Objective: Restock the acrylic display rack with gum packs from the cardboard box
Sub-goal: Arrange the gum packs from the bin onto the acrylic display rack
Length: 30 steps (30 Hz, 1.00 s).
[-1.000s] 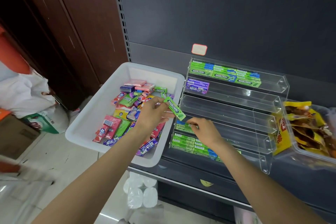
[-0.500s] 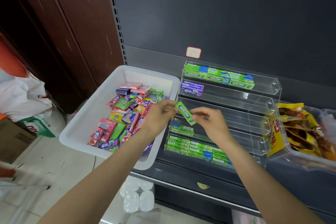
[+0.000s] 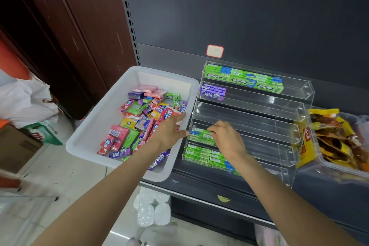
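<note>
The clear acrylic rack (image 3: 259, 110) stands on the dark shelf with several stepped tiers. Green Doublemint packs (image 3: 243, 81) fill its top tier, a purple pack (image 3: 212, 93) lies in the second, and green packs (image 3: 201, 155) line the bottom tier. My right hand (image 3: 225, 138) reaches into the fourth tier, its curled fingertips pinching a green gum pack (image 3: 199, 133) on top of a small stack there. My left hand (image 3: 169, 132) hovers with straight fingers and holds nothing, over the right rim of a white plastic bin (image 3: 95, 126) full of mixed gum packs.
A clear tub of yellow snack bags (image 3: 339, 142) sits right of the rack. On the floor at left are a brown cardboard box (image 3: 16, 146) and a white plastic bag (image 3: 24, 102). Wrapped tissue rolls (image 3: 152, 207) lie below the shelf edge.
The green pack passed from my left hand to my right hand, which lowered it into the fourth tier. My left hand let go and opened above the bin's rim.
</note>
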Available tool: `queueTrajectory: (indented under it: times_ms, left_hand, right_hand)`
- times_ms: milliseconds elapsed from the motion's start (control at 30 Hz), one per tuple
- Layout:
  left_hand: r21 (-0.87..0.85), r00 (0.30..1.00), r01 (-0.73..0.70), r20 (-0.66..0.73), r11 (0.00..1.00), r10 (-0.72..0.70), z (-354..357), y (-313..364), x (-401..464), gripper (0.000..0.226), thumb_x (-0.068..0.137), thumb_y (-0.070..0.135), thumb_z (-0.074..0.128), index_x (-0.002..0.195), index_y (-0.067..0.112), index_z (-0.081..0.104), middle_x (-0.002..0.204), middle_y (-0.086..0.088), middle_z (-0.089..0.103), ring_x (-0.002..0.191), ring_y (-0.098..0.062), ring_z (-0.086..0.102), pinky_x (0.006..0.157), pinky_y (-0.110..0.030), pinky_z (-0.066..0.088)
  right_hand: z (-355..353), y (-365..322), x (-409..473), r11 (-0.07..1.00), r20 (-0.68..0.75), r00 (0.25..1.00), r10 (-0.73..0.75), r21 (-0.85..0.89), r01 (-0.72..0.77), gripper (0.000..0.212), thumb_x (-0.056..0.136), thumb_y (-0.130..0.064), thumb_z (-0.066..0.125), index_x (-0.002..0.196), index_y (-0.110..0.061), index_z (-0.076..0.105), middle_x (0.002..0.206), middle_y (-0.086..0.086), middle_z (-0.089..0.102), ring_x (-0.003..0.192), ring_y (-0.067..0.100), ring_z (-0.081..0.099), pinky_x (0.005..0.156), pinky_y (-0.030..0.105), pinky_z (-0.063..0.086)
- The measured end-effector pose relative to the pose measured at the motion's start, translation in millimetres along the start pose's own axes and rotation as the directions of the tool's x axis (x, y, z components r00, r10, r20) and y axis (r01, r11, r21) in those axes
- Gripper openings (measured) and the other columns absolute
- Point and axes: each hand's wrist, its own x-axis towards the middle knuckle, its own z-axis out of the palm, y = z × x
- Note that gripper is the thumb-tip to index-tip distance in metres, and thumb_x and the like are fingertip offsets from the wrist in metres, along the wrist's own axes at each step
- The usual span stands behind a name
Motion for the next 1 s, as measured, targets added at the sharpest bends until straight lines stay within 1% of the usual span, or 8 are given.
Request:
queueTrajectory:
  times_ms: [133,367,467,567,633,733,867,1000]
  left_hand:
    - [0.019,1.000,-0.012,-0.002,1.000,0.012,-0.5,-1.5,1.4,0.065,0.090,0.020,0.062,0.146,0.024,0.029,0.144,-0.001,0.044,0.122,-0.018,0.050,0.083,-0.019,0.038]
    - [0.007,0.999,-0.030,-0.012,1.000,0.030,0.2,-4.8,0.9,0.065,0.090,0.022,0.061,0.146,0.027,0.029,0.146,0.002,0.042,0.124,-0.019,0.049,0.087,-0.021,0.038]
    - [0.011,0.999,-0.042,-0.012,0.999,0.042,-1.1,-5.4,-0.5,0.066,0.090,0.023,0.061,0.146,0.026,0.027,0.146,0.003,0.040,0.122,-0.019,0.050,0.091,-0.022,0.039]
    - [0.029,0.997,-0.074,-0.016,0.997,0.075,-6.9,-8.8,-4.7,0.065,0.092,0.023,0.057,0.148,0.024,0.023,0.143,0.000,0.045,0.119,-0.019,0.053,0.093,-0.023,0.041]
    - [0.077,0.992,-0.093,-0.074,0.993,0.098,-20.9,-17.1,-6.8,0.055,0.094,0.019,0.054,0.144,0.019,0.033,0.139,-0.001,0.050,0.117,-0.018,0.055,0.090,-0.022,0.043]
    - [0.169,0.977,-0.069,-0.186,0.983,0.101,-54.6,-39.7,-3.2,0.040,0.095,0.015,0.052,0.134,0.011,0.048,0.137,-0.004,0.052,0.112,-0.020,0.059,0.088,-0.024,0.044]
    - [0.224,0.962,0.017,-0.269,0.974,0.045,-98.9,-74.7,12.3,0.041,0.094,0.017,0.053,0.134,0.015,0.050,0.136,-0.006,0.053,0.118,-0.024,0.054,0.099,-0.029,0.039]
    - [0.262,0.971,0.078,-0.239,0.962,-0.013,-121.6,-103.8,37.5,0.043,0.092,0.015,0.055,0.135,0.014,0.048,0.136,-0.010,0.051,0.118,-0.028,0.053,0.098,-0.029,0.038]
  right_hand:
    - [3.0,-1.8,6.0,0.989,0.035,0.999,0.027,0.141,-0.032,0.028,0.096,-0.009,0.049,0.119,-0.014,0.064,0.115,0.005,0.062,0.105,0.020,0.059,0.092,0.033,0.049]
    - [2.1,-8.8,7.4,0.997,0.098,0.995,0.004,0.072,-0.011,0.031,0.097,-0.018,0.049,0.127,-0.015,0.058,0.122,0.002,0.058,0.111,0.020,0.056,0.091,0.036,0.049]
    - [-2.0,-17.5,5.5,0.997,0.044,0.999,-0.018,0.078,0.014,0.031,0.098,-0.021,0.047,0.127,-0.017,0.057,0.124,-0.001,0.056,0.115,0.016,0.051,0.090,0.032,0.047]
    - [-13.0,-34.5,7.9,0.982,-0.067,0.998,-0.015,0.185,0.028,0.028,0.097,-0.019,0.047,0.121,-0.017,0.061,0.116,-0.001,0.059,0.107,0.016,0.055,0.084,0.031,0.048]
    - [-20.1,-49.1,14.5,0.967,-0.151,0.988,-0.020,0.249,0.058,0.026,0.096,-0.016,0.048,0.116,-0.015,0.064,0.112,-0.001,0.061,0.102,0.016,0.056,0.082,0.031,0.049]
    - [-25.2,-76.3,32.6,0.949,-0.196,0.980,-0.035,0.301,0.094,0.025,0.096,-0.015,0.048,0.115,-0.014,0.064,0.112,0.000,0.060,0.101,0.015,0.056,0.084,0.030,0.048]
    - [-16.6,-116.3,62.3,0.940,-0.143,0.988,-0.055,0.327,0.100,0.030,0.097,-0.015,0.046,0.125,-0.014,0.057,0.122,0.002,0.057,0.111,0.016,0.055,0.094,0.026,0.043]
    - [14.0,-138.3,89.7,0.958,0.031,0.999,-0.029,0.286,0.019,0.044,0.096,-0.019,0.050,0.139,-0.018,0.042,0.142,0.003,0.043,0.130,0.017,0.041,0.110,0.032,0.032]
